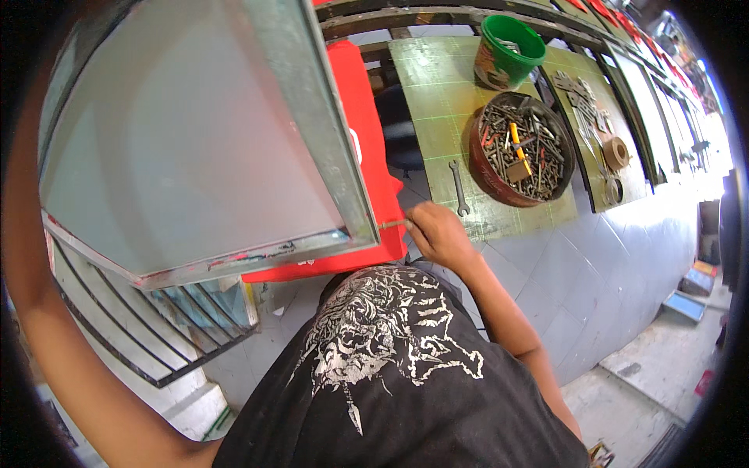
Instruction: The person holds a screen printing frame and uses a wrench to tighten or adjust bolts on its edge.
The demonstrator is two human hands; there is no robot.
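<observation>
A large framed screen (304,93) with a pale grey mesh (187,140) stands tilted over a red cloth or panel (374,171). My right hand (437,234) has its fingers closed on a thin metal rod (390,225), which reaches to the frame's lower right corner. Along the screen's left side, my left forearm runs upward into the dark rim of the picture; that hand cannot be seen. A double-ended wrench (459,187) lies on a greenish board (429,109), just above and right of my right hand.
A round bin of loose hardware (546,156) and a green bucket (523,62) stand on the boards. Metal parts (577,93) and tape rolls (616,154) sit farther right. A black railing (195,361) is at lower left; tiled floor (562,288) shows beside me.
</observation>
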